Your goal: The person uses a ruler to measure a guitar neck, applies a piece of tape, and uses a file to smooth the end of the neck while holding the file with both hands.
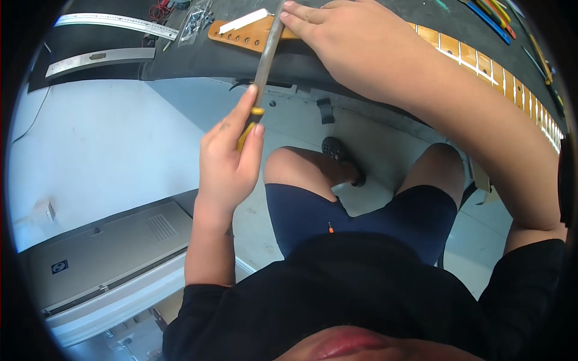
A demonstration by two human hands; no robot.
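A long flat metal file point(269, 59) with a black and yellow handle slants across the headstock end of a wooden guitar neck point(460, 53). My left hand point(227, 157) is closed round the handle, the index finger stretched along the blade. At the far end, my right hand point(337, 37) has its fingertips pressed against the file, over the neck near the nut area, which the hand hides. The headstock point(238, 41) shows a row of holes, and a white strip point(244, 21) lies on it. My right forearm covers part of the neck's near edge.
On the dark bench point(186, 60) lie a steel ruler point(114, 23), a grey metal bar point(99, 63) and a clear bag of small hardware point(195, 23). Several coloured slim tools point(490, 21) lie at far right. A grey case point(114, 253) is at lower left.
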